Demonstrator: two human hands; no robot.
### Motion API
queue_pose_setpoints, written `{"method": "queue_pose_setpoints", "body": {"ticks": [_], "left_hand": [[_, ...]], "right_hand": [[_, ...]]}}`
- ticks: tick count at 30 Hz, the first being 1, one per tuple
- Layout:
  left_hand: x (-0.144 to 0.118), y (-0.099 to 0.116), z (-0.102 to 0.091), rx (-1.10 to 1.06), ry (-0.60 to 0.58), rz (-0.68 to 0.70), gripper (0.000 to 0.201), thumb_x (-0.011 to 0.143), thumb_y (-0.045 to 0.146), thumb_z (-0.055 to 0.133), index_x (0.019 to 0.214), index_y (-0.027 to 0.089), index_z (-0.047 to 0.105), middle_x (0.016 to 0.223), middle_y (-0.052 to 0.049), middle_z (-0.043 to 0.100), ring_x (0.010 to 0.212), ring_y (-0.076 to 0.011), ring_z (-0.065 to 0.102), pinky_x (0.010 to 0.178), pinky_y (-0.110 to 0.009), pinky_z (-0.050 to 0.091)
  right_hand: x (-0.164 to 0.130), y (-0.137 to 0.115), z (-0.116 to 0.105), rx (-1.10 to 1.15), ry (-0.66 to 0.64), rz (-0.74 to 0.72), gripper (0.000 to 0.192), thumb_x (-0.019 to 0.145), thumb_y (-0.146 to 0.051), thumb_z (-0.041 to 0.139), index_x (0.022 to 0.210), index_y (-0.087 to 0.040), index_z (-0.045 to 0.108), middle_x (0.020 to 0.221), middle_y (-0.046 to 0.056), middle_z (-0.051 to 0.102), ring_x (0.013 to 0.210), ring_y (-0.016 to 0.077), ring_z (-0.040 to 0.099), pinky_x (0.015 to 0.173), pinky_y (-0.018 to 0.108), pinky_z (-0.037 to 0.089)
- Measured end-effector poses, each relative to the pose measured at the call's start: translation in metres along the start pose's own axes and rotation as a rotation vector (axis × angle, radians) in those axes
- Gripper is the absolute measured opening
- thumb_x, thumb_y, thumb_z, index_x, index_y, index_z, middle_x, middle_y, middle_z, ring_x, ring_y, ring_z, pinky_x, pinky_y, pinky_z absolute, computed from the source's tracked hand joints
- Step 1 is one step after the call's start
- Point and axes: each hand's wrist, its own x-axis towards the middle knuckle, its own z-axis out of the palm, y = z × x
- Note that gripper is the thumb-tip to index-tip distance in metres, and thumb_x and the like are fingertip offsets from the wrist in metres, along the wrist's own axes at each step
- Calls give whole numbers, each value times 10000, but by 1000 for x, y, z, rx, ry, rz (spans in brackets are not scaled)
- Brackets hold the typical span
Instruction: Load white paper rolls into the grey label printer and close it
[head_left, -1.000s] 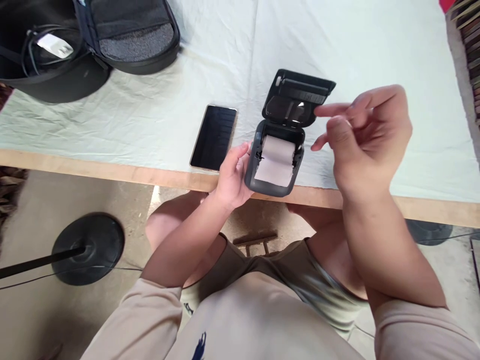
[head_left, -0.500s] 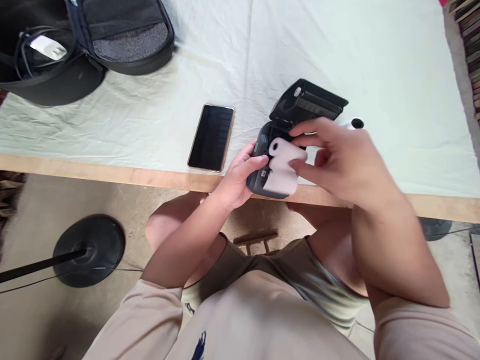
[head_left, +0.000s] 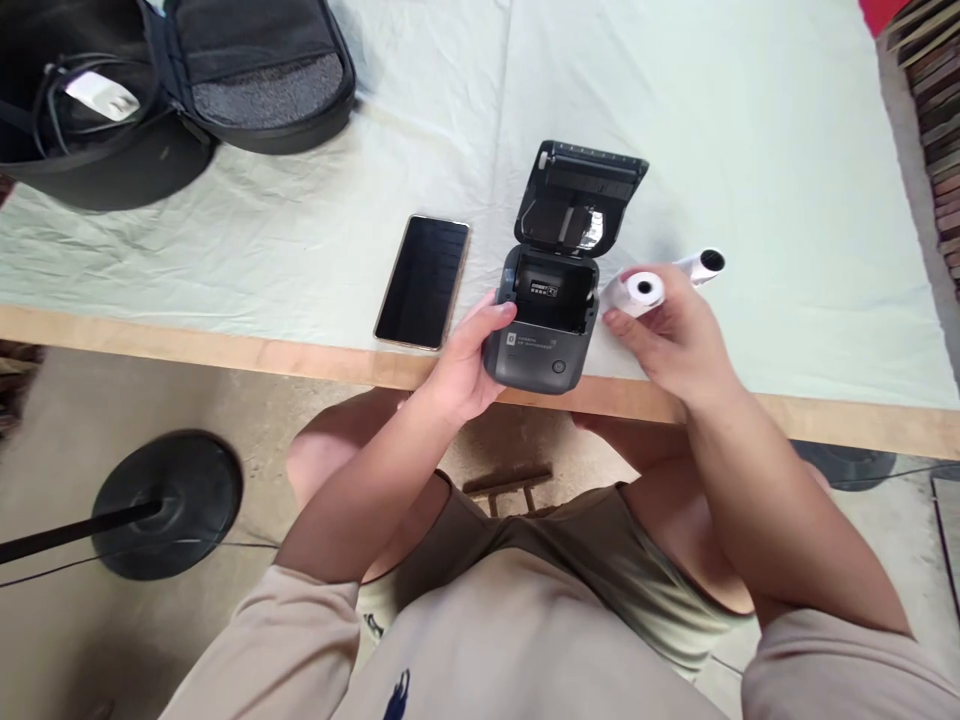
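Observation:
A small dark grey label printer is gripped along its left side by my left hand, thumb on its upper edge. Its lid stands raised, and the paper bay inside holds no roll. My right hand is closed round a white paper roll, just right of the printer, its hollow core facing up towards me. Another white roll with a dark core lies on the cloth behind that hand, partly hidden by it.
A phone with a dark screen lies left of the printer. An unzipped black case at the back left holds a white charger plug and a cable. The table's wooden edge runs in front, below the pale cloth.
The paper roll has come out of the printer bay and moved right in my right hand. My left hand has tilted the printer, so its bay and front face me.

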Motion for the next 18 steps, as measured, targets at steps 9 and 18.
{"method": "queue_pose_setpoints", "body": {"ticks": [9,18], "left_hand": [[-2,9,15,60,100,-38,172,965,192,624,929,184,792,794,3,779,666,-130,752,643,-213,641],[1,6,13,123,110,-11,159,839,320,759,959,216,763,829,-36,818,1205,-349,902,1041,-428,763]], "right_hand": [[-7,3,-22,-272,171,-90,518,975,-484,828,1436,-315,662,1272,97,841,1152,335,809,1062,565,685],[13,60,-47,-511,224,73,695,888,-367,803,1551,-247,634,1365,161,591,1389,369,633,1173,609,648]]}}
